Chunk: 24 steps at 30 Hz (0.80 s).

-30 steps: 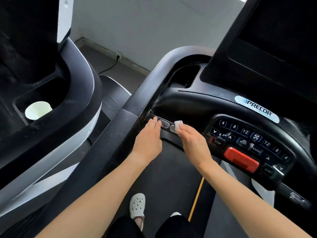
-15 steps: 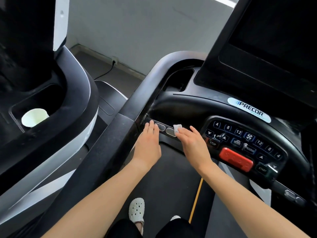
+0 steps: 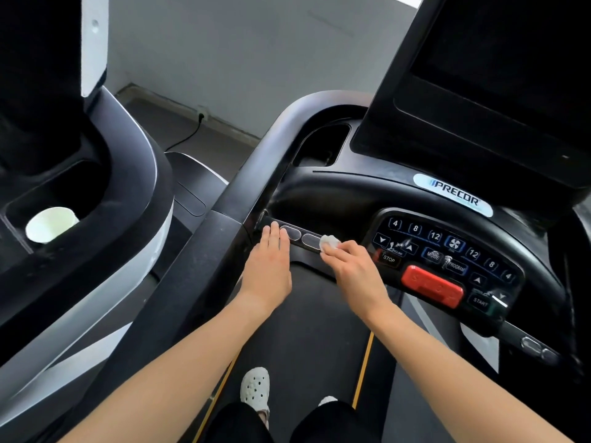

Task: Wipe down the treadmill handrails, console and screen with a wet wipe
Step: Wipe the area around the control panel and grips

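Pinching the wet wipe (image 3: 329,243) against the crossbar (image 3: 303,253), the right grip (image 3: 355,273) sat nearest the keypad (image 3: 447,251) — just rightward; left grip (image 3: 268,263) lay flat, open-fingered.

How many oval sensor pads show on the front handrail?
4 oval pads: one beside the left hand, one partly under the wet wipe in the right hand, two at the far right end. The hands may hide others.

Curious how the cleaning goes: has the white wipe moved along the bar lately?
Yes, slightly rightward. The wet wipe now sits at the right end of the second oval pad, which it partly covered before, nearer the keypad.
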Each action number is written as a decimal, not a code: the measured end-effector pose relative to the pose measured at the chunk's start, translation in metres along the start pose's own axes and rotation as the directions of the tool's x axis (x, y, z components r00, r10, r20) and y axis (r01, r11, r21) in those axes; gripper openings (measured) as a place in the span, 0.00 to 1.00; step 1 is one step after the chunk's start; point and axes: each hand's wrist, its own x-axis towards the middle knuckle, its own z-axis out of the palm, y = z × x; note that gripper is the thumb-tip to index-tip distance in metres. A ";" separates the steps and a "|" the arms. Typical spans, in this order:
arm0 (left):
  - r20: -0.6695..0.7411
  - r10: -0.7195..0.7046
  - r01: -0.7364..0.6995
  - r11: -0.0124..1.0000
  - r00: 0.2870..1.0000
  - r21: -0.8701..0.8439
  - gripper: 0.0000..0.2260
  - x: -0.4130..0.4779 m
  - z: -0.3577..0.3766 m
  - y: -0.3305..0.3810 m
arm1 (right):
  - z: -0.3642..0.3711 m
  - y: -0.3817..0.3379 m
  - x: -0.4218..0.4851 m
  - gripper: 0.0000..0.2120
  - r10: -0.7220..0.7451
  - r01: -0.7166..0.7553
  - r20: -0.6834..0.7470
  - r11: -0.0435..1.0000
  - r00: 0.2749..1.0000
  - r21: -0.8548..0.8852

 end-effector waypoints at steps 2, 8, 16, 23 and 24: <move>-0.001 -0.025 0.025 0.999 1.000 0.022 0.38 0.000 0.002 0.005 | -0.006 0.009 -0.016 0.23 0.026 -0.027 -0.007 0.999 1.000 -0.045; -0.004 -0.083 0.083 0.997 0.997 0.011 0.36 -0.001 -0.004 0.016 | 0.000 -0.009 0.013 0.13 0.061 -0.063 -0.034 0.996 0.998 -0.056; -0.097 0.144 -0.145 0.989 0.985 -0.009 0.32 0.005 -0.009 0.027 | -0.018 0.008 -0.015 0.25 0.097 -0.081 0.084 0.981 0.992 -0.177; -0.080 0.161 -0.165 0.985 0.984 -0.052 0.33 -0.001 -0.003 0.029 | -0.010 -0.019 0.025 0.19 0.279 -0.284 0.086 0.957 0.957 0.064; -0.084 0.161 -0.166 0.985 0.983 -0.051 0.33 0.000 -0.004 0.029 | -0.011 -0.019 0.028 0.20 0.280 -0.290 0.117 0.954 0.953 0.075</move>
